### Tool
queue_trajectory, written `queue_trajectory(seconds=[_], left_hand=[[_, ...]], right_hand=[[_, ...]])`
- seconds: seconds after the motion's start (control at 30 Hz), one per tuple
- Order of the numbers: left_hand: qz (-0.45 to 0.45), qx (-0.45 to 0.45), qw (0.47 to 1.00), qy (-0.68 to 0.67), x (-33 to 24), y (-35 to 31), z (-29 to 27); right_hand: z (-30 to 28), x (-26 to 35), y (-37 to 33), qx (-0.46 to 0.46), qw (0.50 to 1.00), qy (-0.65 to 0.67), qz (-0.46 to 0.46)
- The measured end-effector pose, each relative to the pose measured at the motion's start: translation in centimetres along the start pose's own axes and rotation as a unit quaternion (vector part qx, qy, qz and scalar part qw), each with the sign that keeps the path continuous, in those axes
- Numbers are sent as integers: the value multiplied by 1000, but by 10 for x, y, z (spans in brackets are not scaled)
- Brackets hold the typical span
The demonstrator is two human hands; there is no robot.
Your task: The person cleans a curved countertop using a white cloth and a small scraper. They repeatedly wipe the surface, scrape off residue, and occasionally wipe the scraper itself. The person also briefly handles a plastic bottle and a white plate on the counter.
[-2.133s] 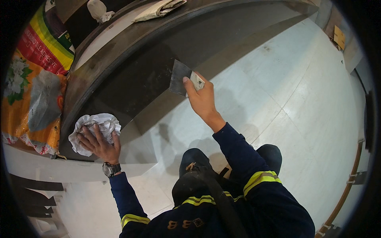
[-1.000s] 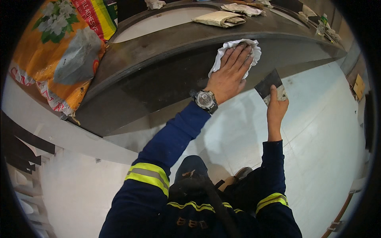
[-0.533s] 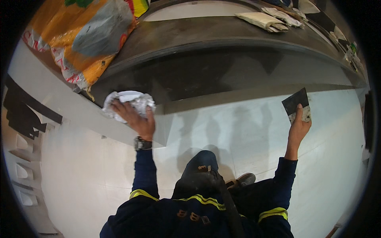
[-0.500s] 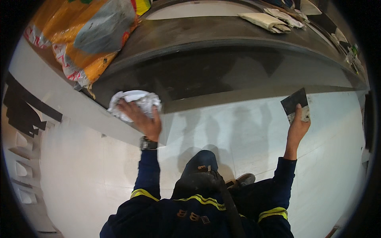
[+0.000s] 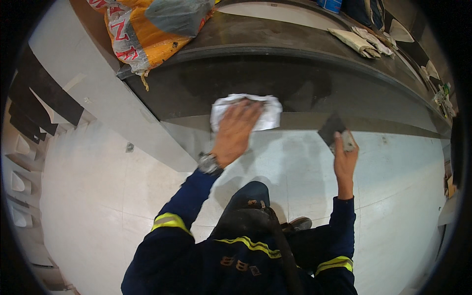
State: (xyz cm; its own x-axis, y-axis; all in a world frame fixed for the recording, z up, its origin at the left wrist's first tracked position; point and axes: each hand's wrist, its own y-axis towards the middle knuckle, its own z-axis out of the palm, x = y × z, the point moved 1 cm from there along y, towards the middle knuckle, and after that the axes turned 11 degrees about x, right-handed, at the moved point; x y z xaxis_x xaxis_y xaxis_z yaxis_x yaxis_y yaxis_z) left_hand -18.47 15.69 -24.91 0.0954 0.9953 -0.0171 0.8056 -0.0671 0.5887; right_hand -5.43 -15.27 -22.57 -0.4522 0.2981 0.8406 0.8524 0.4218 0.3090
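Note:
My left hand lies over a crumpled white cloth and presses it against the dark front panel of the counter, close to the panel's lower edge. The fingers are slightly blurred and partly sunk into the folds. In my right hand is a flat rectangular scraper, dark at its far end and smeared pale near the grip. My thumb rests along its face. The scraper is held up just in front of the panel's lower edge; whether it touches cannot be told.
On the dark countertop an orange and grey plastic bag stands at the left, overhanging the edge. Folded cream cloth lies at the back right, near a blue can. A pale side panel stands to the left, above pale floor tiles.
My left hand and the white cloth have moved right along the panel, away from its left end. My right hand with the scraper has shifted a little left. The view has turned slightly left.

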Motion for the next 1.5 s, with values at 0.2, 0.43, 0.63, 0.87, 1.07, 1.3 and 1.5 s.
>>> queue_trajectory(seconds=[0.2,0.43,0.63,0.87,1.07,1.3,1.5], left_hand=[[-271,-153,887,-342,55,-121,-84],[-406,-345,525,-664,53,-149,-90],[-420,-300,679,-522,58,-161,-100],[-445,-281,724,-445,44,-154,-99],[-434,-185,839,-270,39,-151,-93],[-434,-302,772,-352,41,-146,-118],[-388,-372,777,-328,50,-129,-158]], right_hand=[[65,61,29,64,976,-82,-191],[182,140,31,-9,927,-113,-358],[130,131,53,-17,960,-34,-278],[131,183,45,-27,966,-45,-254],[116,176,44,-25,961,-70,-268],[124,188,46,-1,963,-77,-258],[143,195,44,21,958,-79,-274]])
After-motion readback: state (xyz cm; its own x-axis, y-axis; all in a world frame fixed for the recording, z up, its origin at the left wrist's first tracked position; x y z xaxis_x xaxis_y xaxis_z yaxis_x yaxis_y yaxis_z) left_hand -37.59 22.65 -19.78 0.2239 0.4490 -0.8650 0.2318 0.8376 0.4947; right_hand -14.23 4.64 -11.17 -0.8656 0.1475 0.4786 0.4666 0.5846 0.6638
